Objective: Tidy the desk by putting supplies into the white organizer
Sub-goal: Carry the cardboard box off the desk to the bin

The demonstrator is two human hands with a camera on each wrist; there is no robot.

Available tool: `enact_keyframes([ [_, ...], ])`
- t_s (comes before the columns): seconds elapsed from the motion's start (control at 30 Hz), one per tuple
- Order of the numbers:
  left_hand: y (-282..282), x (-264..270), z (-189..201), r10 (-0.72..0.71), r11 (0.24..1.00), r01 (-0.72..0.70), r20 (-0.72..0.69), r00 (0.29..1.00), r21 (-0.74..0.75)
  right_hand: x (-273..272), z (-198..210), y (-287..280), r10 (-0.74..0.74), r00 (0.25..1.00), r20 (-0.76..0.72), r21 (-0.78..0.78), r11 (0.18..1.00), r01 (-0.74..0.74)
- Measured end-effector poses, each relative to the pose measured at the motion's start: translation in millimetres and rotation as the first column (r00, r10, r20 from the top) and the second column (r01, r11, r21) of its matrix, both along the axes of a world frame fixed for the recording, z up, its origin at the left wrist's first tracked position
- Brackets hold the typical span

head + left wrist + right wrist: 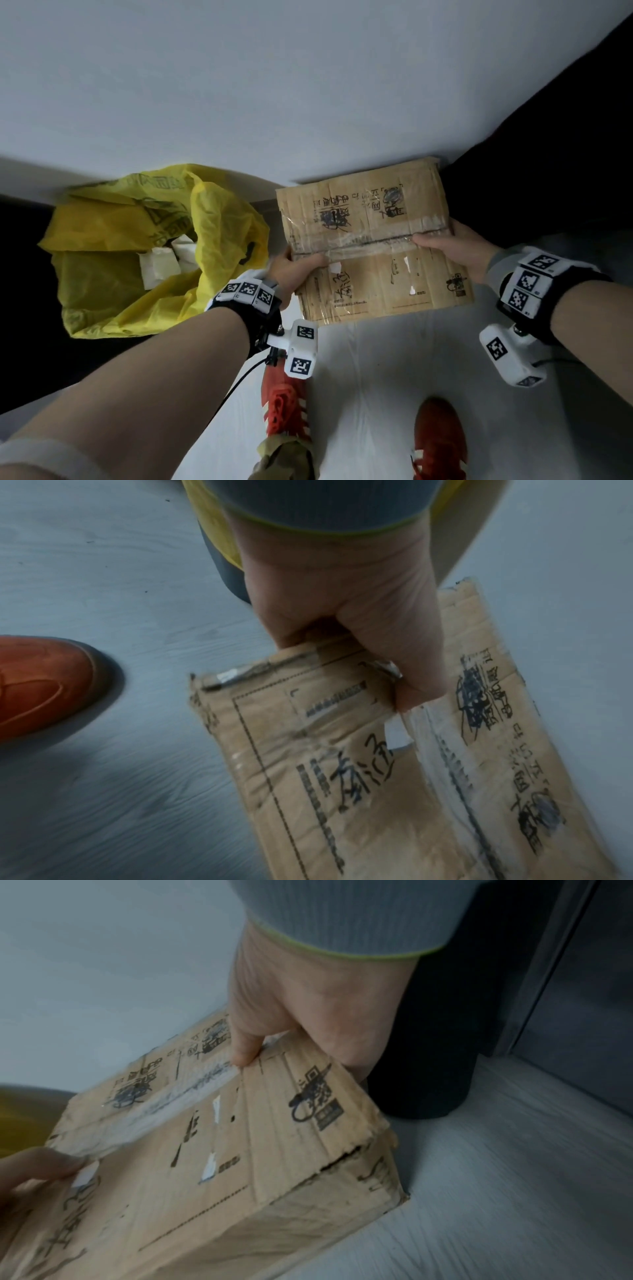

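Observation:
A worn brown cardboard box [370, 240] with black printing and clear tape along its top seam is held between both hands above the pale floor, close to the wall. My left hand [294, 267] grips its left edge, thumb on top at the seam [377, 653]. My right hand [445, 246] grips the right edge, thumb lying on the tape [246, 1047], the other fingers hidden behind the side. The box [219, 1150] is closed. No white organizer is in view.
A yellow plastic bag [137, 250] with white paper inside stands open on the floor to the left. A dark cylindrical object [424, 1042] stands right of the box by the wall. My red shoes [284, 407] are on the pale floor below.

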State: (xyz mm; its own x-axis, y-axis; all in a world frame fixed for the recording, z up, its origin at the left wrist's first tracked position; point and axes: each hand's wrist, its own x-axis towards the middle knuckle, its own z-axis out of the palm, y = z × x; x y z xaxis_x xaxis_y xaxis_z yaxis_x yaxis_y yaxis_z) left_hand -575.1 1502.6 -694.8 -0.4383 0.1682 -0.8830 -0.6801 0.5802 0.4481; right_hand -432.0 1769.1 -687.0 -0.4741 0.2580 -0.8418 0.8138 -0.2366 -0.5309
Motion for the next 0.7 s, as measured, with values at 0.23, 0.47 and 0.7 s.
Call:
enact_keyframes([
  [0.23,8.3,-17.3,-1.1,0.028,0.999,-0.03,-0.049,0.998,-0.044,-8.2,4.5,-8.8,-0.034,0.999,-0.027,0.108,0.993,0.037],
  [0.47,22.3,3.5,42.5,-0.158,0.92,0.064,-0.215,0.964,-0.388,-16.9,40.3,-26.3,0.006,0.989,0.151,0.372,0.926,-0.063],
  [0.7,16.9,27.3,156.5,-0.241,0.918,0.161,-0.188,0.952,-0.364,-7.5,154.3,-51.5,0.228,0.94,0.253,0.419,0.85,-0.319],
])
